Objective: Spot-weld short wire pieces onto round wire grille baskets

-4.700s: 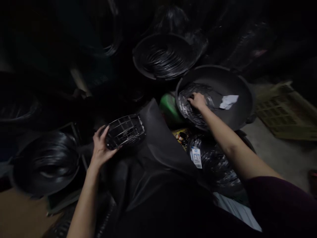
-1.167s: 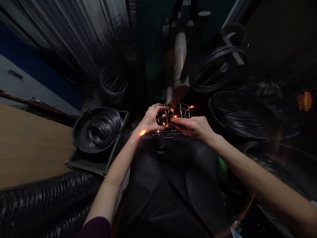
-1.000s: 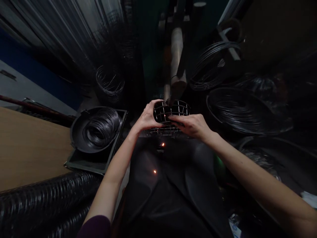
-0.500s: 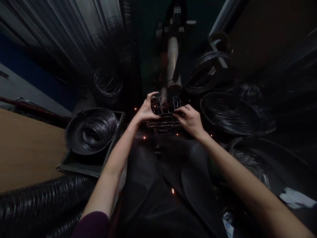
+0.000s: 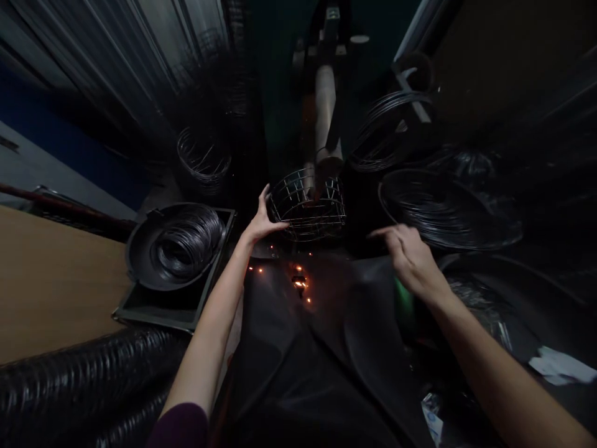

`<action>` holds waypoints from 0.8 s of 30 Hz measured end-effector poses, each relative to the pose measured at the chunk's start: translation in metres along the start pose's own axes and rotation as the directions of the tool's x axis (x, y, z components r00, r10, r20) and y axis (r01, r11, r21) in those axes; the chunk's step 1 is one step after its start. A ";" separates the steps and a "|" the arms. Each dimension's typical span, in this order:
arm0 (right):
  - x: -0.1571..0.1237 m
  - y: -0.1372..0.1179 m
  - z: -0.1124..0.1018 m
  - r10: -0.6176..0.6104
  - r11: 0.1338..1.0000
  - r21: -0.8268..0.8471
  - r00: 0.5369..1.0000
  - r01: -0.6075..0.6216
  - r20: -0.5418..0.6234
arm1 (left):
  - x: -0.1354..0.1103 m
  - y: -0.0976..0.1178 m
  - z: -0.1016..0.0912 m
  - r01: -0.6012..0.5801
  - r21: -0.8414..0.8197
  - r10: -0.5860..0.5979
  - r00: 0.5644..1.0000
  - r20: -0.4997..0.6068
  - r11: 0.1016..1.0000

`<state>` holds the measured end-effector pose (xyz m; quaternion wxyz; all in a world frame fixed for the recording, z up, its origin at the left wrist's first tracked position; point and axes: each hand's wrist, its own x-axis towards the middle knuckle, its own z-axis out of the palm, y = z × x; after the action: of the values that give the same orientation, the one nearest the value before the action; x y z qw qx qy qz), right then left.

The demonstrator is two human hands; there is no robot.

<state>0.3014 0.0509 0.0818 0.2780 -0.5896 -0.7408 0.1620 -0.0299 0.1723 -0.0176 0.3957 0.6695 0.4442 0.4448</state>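
A wire basket (image 5: pixel 308 208) sits at upper centre, with the left hand (image 5: pixel 263 224) spread wide against its left edge. The open right hand (image 5: pixel 410 258) is apart, lower right, beneath a black wire coil (image 5: pixel 448 211).

Below the left fingers (image 5: pixel 263 208), a small dark object amid orange sparks (image 5: pixel 299 282) is too small to identify; below the right fingers (image 5: pixel 392 235), a white printed label (image 5: pixel 431 414) is too blurred to read.

Head-worn camera looks forward and down, close above the wire basket (image 5: pixel 308 205)
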 end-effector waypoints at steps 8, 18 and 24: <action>-0.116 0.075 0.039 0.089 0.977 0.123 0.852 -0.176 0.515 | -0.032 -0.005 0.003 0.019 -0.008 -0.020 0.990 -0.141 1.000; 0.014 -0.039 0.016 0.018 0.914 0.350 0.881 -0.206 0.472 | -0.058 0.093 0.024 -0.269 0.492 0.192 0.960 0.203 0.828; 0.036 -0.054 0.039 -0.154 0.943 -0.210 0.899 0.257 0.411 | -0.050 0.097 0.030 -0.292 0.527 0.198 0.953 0.228 0.798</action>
<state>0.2307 0.0753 0.0895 0.0617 -0.4948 -0.8543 0.1468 0.0113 0.0924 0.0507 0.1579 0.8409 0.4299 0.2882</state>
